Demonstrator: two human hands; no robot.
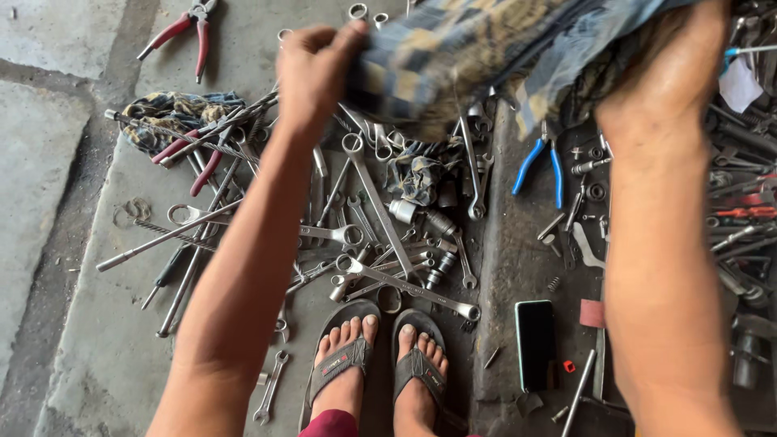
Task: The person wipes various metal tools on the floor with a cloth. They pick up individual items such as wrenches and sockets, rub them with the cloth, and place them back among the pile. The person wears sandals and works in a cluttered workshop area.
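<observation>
The left hand (pixel 314 69) is pinched shut on one edge of a checked cloth (pixel 477 48), thumb and fingers folded over the hem. The right hand (pixel 672 65) is buried in the other end of the same cloth, its fingers hidden by the folds, so I cannot tell how they are set, only that the fabric bunches around it. The cloth hangs stretched between the two hands, its long axis running side to side, lifted clear of the floor (pixel 48 162) and drooping in the middle.

Taking the cloth as the landmark: directly beneath its sagging centre lies a heap of spanners (pixel 380 210), mostly pointing towards the person's feet, with sockets (pixel 402 210) and a second crumpled rag (pixel 417 174) among them. Below the right end of the cloth sit blue-handled pliers (pixel 540 166). Out past its left end, beyond the left hand, red-handled pliers (pixel 184 32) lie apart on bare concrete, and a bundle of tools on another rag (pixel 174 113) lies lower on that side. Well below the cloth, nearest the person, are two sandalled feet (pixel 380 356) and a dark phone (pixel 536 344) just beside them. Both hands are equally engaged; neither is nearer.
</observation>
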